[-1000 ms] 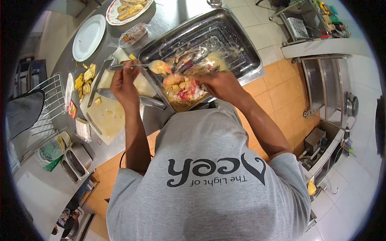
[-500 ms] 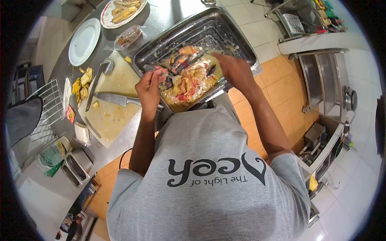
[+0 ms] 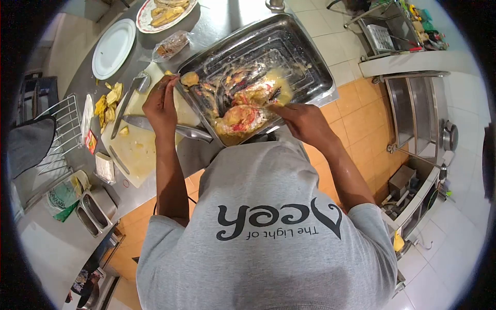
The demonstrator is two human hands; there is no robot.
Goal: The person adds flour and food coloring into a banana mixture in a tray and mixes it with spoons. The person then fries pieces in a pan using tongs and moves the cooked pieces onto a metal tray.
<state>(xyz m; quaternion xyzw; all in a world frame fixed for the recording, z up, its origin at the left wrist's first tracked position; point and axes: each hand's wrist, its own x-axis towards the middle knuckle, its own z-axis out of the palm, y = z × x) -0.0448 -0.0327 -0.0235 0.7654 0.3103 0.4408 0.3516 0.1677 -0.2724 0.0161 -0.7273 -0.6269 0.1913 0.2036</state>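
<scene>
A dark rectangular baking tray [image 3: 305, 49] holds what looks like pieces of fish [image 3: 245, 116] with dark skin, coated in yellow sauce with red patches. Over the tray's left rim, my left hand [image 3: 163, 106] is closed around a spoon [image 3: 189, 78], its bowl covered in yellowish sauce. My right hand [image 3: 306, 123] reaches over the tray's near right edge, fingers pinched at the food; whatever they grip is hidden. A large knife [image 3: 192, 132] lies on the cutting board [image 3: 142, 157], its blade partly behind my left wrist.
Left of the tray lie banana peels [image 3: 107, 103] and a wrapped block [image 3: 105, 168]. Farther back are a white plate [image 3: 113, 47], a plate of sliced banana-like pieces [image 3: 164, 14] and a plastic bag [image 3: 171, 46]. A wire rack [image 3: 61, 137] stands at the left.
My left hand has moved left and up with the spoon, from over the food to the tray's left rim. My right hand has come down toward the near edge.
</scene>
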